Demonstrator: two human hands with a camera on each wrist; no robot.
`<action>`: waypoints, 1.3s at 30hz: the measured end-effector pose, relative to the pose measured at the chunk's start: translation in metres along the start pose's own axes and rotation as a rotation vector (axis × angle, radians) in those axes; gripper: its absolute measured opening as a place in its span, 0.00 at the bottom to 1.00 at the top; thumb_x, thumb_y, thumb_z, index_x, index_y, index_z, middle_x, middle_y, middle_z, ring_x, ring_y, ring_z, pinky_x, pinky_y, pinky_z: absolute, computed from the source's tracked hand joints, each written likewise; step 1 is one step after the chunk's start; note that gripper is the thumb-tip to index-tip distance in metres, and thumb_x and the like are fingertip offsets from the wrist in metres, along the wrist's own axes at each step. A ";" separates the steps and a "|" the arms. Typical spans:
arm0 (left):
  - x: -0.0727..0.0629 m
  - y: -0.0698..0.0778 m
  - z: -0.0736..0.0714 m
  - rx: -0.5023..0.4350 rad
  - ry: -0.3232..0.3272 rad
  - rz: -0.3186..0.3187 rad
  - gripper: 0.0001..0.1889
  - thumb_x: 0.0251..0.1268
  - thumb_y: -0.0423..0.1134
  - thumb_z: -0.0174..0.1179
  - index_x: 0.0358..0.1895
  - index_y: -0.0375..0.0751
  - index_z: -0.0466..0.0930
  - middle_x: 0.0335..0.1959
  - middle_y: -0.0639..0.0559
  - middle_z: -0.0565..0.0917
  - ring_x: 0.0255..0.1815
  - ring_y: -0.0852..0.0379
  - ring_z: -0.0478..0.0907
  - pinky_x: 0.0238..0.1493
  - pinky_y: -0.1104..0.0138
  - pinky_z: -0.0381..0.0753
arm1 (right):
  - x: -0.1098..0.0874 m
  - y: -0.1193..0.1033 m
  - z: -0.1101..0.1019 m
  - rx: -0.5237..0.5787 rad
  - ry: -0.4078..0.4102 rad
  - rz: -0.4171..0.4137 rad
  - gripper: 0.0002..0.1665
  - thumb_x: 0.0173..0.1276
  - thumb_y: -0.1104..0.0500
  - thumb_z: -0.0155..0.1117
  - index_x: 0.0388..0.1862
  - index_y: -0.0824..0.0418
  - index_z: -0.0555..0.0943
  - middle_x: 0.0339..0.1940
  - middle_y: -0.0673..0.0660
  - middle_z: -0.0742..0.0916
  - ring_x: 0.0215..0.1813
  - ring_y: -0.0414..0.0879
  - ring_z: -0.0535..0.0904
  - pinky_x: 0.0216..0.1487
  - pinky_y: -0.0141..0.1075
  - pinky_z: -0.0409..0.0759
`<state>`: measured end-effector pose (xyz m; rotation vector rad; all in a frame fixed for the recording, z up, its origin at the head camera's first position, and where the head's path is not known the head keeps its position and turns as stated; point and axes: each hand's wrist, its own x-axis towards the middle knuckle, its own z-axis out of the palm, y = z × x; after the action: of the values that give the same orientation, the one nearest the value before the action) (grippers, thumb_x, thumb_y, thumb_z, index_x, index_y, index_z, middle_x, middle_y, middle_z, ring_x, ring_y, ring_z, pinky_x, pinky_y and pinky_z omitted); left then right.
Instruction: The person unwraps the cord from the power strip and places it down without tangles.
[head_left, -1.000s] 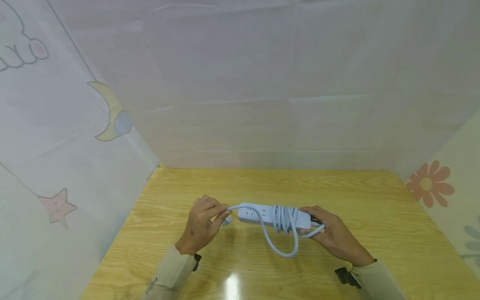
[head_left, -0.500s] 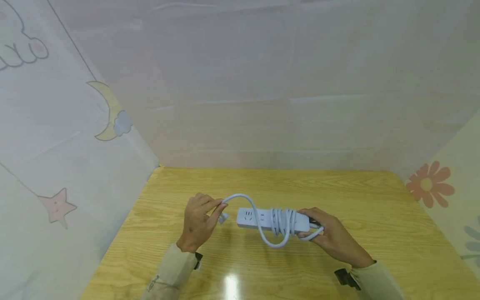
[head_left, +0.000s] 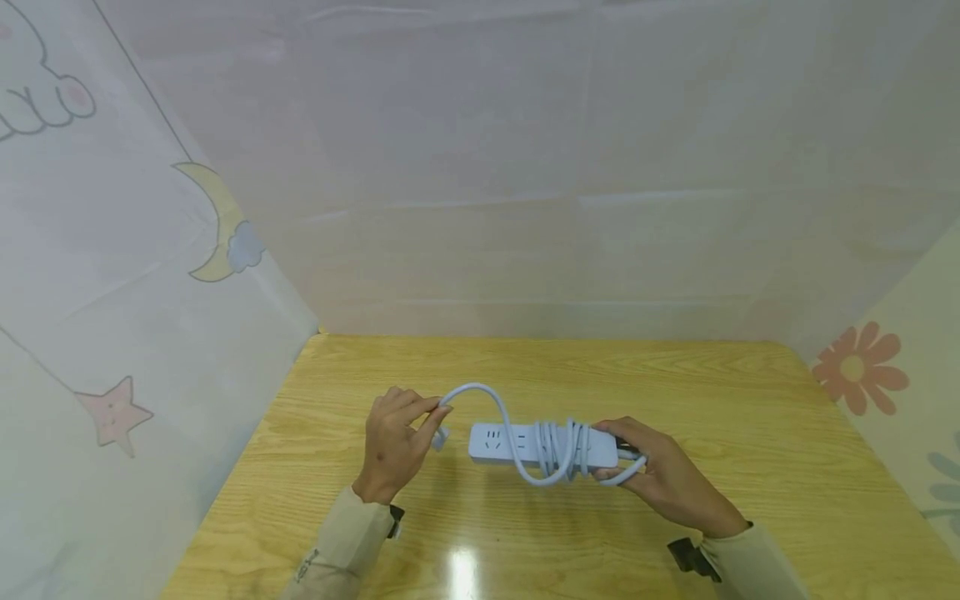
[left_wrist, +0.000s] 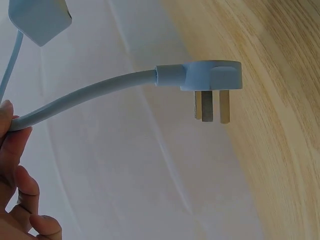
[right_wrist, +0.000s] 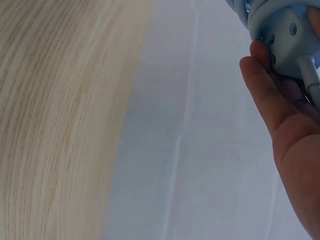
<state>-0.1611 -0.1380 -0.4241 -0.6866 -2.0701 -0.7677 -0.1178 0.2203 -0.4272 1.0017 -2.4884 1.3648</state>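
Observation:
A white power strip [head_left: 487, 444] lies level between my hands, with several turns of its cord [head_left: 551, 446] wound round its right half. My right hand [head_left: 660, 475] grips the strip's right end, where the cord comes out in a small loop. My left hand [head_left: 397, 442] pinches the cord between thumb and fingertips, left of the strip. From that pinch the cord arches up and dips in front of the strip. The plug [left_wrist: 212, 76] hangs free beyond my left fingertips, its metal prongs showing in the left wrist view. In the right wrist view, fingers [right_wrist: 270, 95] support the strip's end.
Beneath the hands is a wood-grain table [head_left: 360, 358]. A pale sheet [head_left: 450, 167] stands behind it, and printed sheets with a moon [head_left: 217, 225] and a flower [head_left: 858, 367] flank it left and right.
My left hand has moved slightly left and up, lifting the cord into an arch. The loop hanging below the strip has shrunk. The strip in my right hand has shifted slightly down and left.

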 end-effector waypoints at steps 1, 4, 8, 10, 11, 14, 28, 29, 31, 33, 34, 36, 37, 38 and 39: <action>0.000 0.000 0.000 0.003 -0.002 -0.002 0.10 0.46 0.33 0.78 0.33 0.36 0.90 0.22 0.55 0.83 0.25 0.58 0.72 0.29 0.66 0.63 | 0.000 0.000 0.000 -0.001 0.002 0.001 0.30 0.65 0.66 0.71 0.65 0.56 0.75 0.51 0.49 0.83 0.46 0.41 0.80 0.42 0.35 0.81; -0.001 -0.001 0.001 0.010 -0.003 -0.009 0.10 0.46 0.33 0.78 0.33 0.37 0.90 0.22 0.56 0.83 0.24 0.58 0.72 0.29 0.66 0.63 | -0.001 -0.001 0.000 0.002 0.006 0.002 0.30 0.65 0.67 0.71 0.66 0.57 0.75 0.51 0.50 0.83 0.46 0.41 0.80 0.42 0.35 0.81; -0.003 -0.002 0.002 0.021 -0.003 -0.020 0.10 0.45 0.34 0.79 0.32 0.37 0.90 0.21 0.56 0.83 0.24 0.58 0.71 0.29 0.66 0.63 | -0.001 -0.001 -0.001 0.009 0.008 0.005 0.30 0.65 0.67 0.70 0.66 0.57 0.75 0.51 0.51 0.83 0.46 0.41 0.80 0.41 0.35 0.81; -0.003 -0.002 0.002 0.025 -0.006 -0.028 0.10 0.45 0.34 0.79 0.32 0.37 0.90 0.21 0.56 0.83 0.24 0.57 0.72 0.29 0.66 0.63 | -0.002 -0.001 0.000 0.014 0.009 0.003 0.31 0.65 0.67 0.70 0.66 0.57 0.75 0.51 0.51 0.83 0.46 0.41 0.81 0.41 0.35 0.81; -0.004 -0.002 0.002 0.026 -0.009 -0.033 0.10 0.45 0.34 0.79 0.32 0.37 0.90 0.22 0.56 0.83 0.24 0.57 0.72 0.29 0.65 0.64 | -0.002 -0.001 0.000 0.015 0.009 0.002 0.31 0.65 0.67 0.70 0.66 0.57 0.75 0.51 0.51 0.83 0.46 0.41 0.81 0.41 0.35 0.81; -0.004 -0.002 0.003 0.031 -0.021 -0.051 0.09 0.45 0.35 0.79 0.31 0.37 0.90 0.22 0.55 0.84 0.24 0.55 0.74 0.29 0.65 0.64 | -0.002 -0.001 0.000 0.017 0.010 -0.002 0.31 0.64 0.67 0.71 0.66 0.57 0.74 0.52 0.51 0.83 0.46 0.41 0.81 0.41 0.35 0.81; -0.005 -0.001 0.002 0.034 -0.105 -0.162 0.06 0.52 0.35 0.76 0.31 0.38 0.90 0.24 0.54 0.85 0.25 0.56 0.76 0.30 0.65 0.70 | -0.003 0.000 0.000 0.037 0.007 -0.023 0.32 0.64 0.69 0.70 0.67 0.59 0.74 0.53 0.54 0.83 0.47 0.42 0.81 0.41 0.36 0.82; -0.004 -0.001 0.002 0.032 -0.110 -0.170 0.06 0.53 0.35 0.76 0.31 0.37 0.90 0.24 0.53 0.85 0.25 0.55 0.77 0.31 0.64 0.71 | -0.003 -0.001 0.000 0.040 0.007 -0.026 0.32 0.64 0.69 0.70 0.67 0.59 0.74 0.54 0.54 0.83 0.47 0.42 0.81 0.41 0.36 0.82; -0.004 -0.001 0.002 0.030 -0.116 -0.184 0.05 0.54 0.34 0.75 0.31 0.37 0.89 0.24 0.52 0.85 0.25 0.53 0.78 0.32 0.62 0.74 | -0.003 -0.001 0.000 0.045 0.005 -0.031 0.32 0.64 0.69 0.70 0.67 0.59 0.74 0.54 0.54 0.83 0.48 0.42 0.82 0.42 0.36 0.83; -0.004 -0.001 0.002 0.032 -0.117 -0.191 0.05 0.54 0.34 0.75 0.31 0.36 0.89 0.24 0.51 0.85 0.26 0.53 0.80 0.33 0.59 0.77 | -0.003 -0.001 0.000 0.052 0.002 -0.040 0.32 0.64 0.70 0.70 0.67 0.60 0.74 0.54 0.55 0.83 0.49 0.43 0.82 0.43 0.36 0.83; -0.004 -0.001 0.002 0.033 -0.116 -0.193 0.06 0.55 0.33 0.75 0.31 0.35 0.89 0.24 0.51 0.85 0.26 0.52 0.80 0.33 0.58 0.78 | -0.003 -0.001 0.001 0.057 0.000 -0.041 0.32 0.64 0.70 0.70 0.67 0.60 0.74 0.54 0.55 0.83 0.49 0.43 0.82 0.43 0.36 0.83; -0.004 -0.002 0.002 0.036 -0.114 -0.202 0.05 0.54 0.33 0.75 0.31 0.35 0.88 0.24 0.50 0.85 0.25 0.53 0.81 0.32 0.58 0.80 | -0.003 -0.001 0.001 0.070 -0.004 -0.045 0.32 0.64 0.70 0.70 0.67 0.60 0.73 0.55 0.55 0.83 0.50 0.43 0.82 0.44 0.36 0.83; -0.005 -0.002 0.003 0.038 -0.113 -0.208 0.05 0.54 0.32 0.75 0.30 0.35 0.88 0.24 0.50 0.85 0.24 0.53 0.81 0.31 0.58 0.80 | -0.003 -0.001 0.001 0.076 -0.004 -0.047 0.32 0.64 0.70 0.70 0.67 0.60 0.73 0.55 0.56 0.83 0.50 0.43 0.82 0.44 0.36 0.83; -0.005 -0.002 0.003 0.040 -0.113 -0.214 0.05 0.54 0.32 0.75 0.30 0.34 0.88 0.24 0.49 0.85 0.23 0.54 0.81 0.30 0.60 0.80 | -0.003 -0.001 0.001 0.081 -0.006 -0.051 0.32 0.64 0.71 0.69 0.67 0.61 0.73 0.55 0.56 0.83 0.51 0.43 0.82 0.44 0.36 0.83; -0.005 -0.002 0.003 0.042 -0.114 -0.220 0.05 0.54 0.31 0.75 0.30 0.34 0.88 0.23 0.49 0.85 0.23 0.55 0.81 0.28 0.61 0.80 | -0.003 -0.001 0.001 0.085 -0.008 -0.053 0.32 0.64 0.71 0.69 0.67 0.61 0.73 0.55 0.56 0.83 0.51 0.43 0.82 0.44 0.36 0.83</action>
<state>-0.1616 -0.1384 -0.4303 -0.4942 -2.2857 -0.8204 -0.1151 0.2209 -0.4281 1.0831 -2.4094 1.4652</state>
